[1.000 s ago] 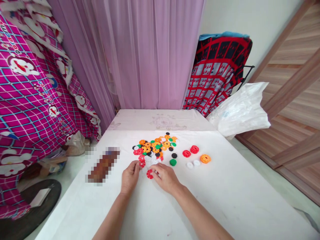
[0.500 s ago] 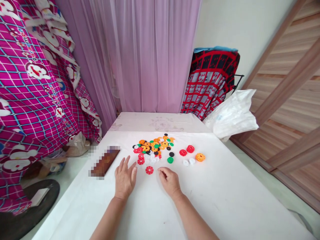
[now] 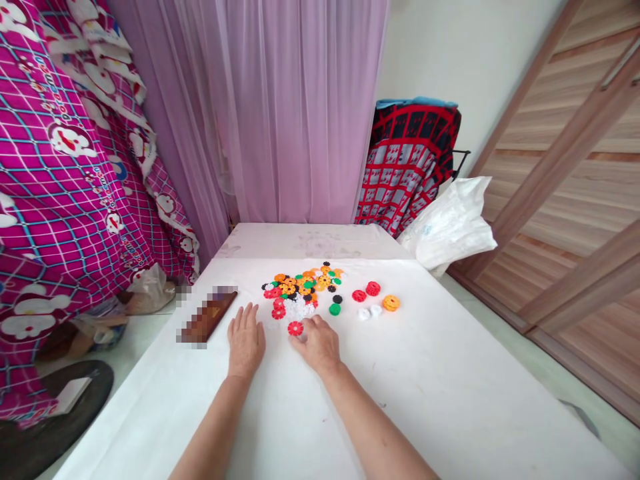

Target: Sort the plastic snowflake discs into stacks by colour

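A red notched plastic disc (image 3: 295, 328) lies at the near side of a mixed pile of discs. My right hand (image 3: 320, 345) has its thumb and forefinger closed about that disc's right edge. My left hand (image 3: 246, 341) rests flat on the white tabletop to the left, fingers stretched out and holding nothing. Beyond both hands spreads the pile (image 3: 299, 306) of white, red, orange, green and black snowflake discs. Right of it sit a black disc (image 3: 337, 299) and a green disc (image 3: 335, 309).
Further right are red discs (image 3: 373, 289), white discs (image 3: 376, 311) and stacked orange discs (image 3: 391, 303). A brown, partly pixelated flat object (image 3: 220, 315) lies left of my left hand. A white plastic bag (image 3: 450, 223) stands past the table's far right corner.
My right hand has moved left to the red disc and closed on it. My left hand has flattened, its fingers closer together. The camera view has shifted slightly.
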Tool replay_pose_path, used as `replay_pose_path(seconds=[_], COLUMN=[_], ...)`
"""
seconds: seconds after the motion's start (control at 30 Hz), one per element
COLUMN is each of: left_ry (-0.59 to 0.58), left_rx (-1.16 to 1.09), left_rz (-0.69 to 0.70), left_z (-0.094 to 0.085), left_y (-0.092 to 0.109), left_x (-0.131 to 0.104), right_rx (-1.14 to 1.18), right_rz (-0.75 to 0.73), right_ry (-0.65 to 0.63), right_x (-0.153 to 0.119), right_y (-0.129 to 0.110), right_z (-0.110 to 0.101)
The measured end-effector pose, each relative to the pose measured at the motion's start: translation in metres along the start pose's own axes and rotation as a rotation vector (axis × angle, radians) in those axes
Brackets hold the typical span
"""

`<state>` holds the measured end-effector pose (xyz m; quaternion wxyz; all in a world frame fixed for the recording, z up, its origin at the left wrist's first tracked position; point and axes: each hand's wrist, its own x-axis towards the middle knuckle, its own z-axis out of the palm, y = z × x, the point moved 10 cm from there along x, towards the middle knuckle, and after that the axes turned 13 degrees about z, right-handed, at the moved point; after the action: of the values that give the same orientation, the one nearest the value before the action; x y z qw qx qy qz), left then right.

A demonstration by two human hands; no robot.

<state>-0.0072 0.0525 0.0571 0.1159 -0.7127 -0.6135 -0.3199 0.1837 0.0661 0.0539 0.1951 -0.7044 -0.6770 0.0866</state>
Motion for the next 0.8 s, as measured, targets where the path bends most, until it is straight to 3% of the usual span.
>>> replay_pose_path(seconds=[0.27,0.43,0.53,0.6,0.7,0.8], left_ry=[-0.021,-0.017,-0.033,-0.040,-0.040,-0.054], left_rx=[-0.028,-0.015,-0.018,-0.033,-0.062,-0.094], left_rz=[-0.031,-0.031,0.000,0.011,0.009,-0.005], left_z=[0.009,0.007,0.009,0.011,0.014,0.018], left_y=[-0.017,-0.021,-0.021,-0.023,-0.028,-0.033], left_x=[-0.001,0.000,-0.001,-0.003,-0.005,-0.007], right_rx=[0.008,0.091,0.188,0.249,0.192,0.004], right_rz=[0.051,0.005,-0.007,0.028,0.212,0.295], right_ry=[-0.033,-0.050,-0.016,0.060,0.195,0.166], right_x=[0.009,-0.001,-0.004,0.005,0.035,0.073], right_y=[-0.007,0.010,0.039,0.070,0.127,0.155], right_z=[0.007,0.005,-0.010,-0.034,-0.077,-0.096])
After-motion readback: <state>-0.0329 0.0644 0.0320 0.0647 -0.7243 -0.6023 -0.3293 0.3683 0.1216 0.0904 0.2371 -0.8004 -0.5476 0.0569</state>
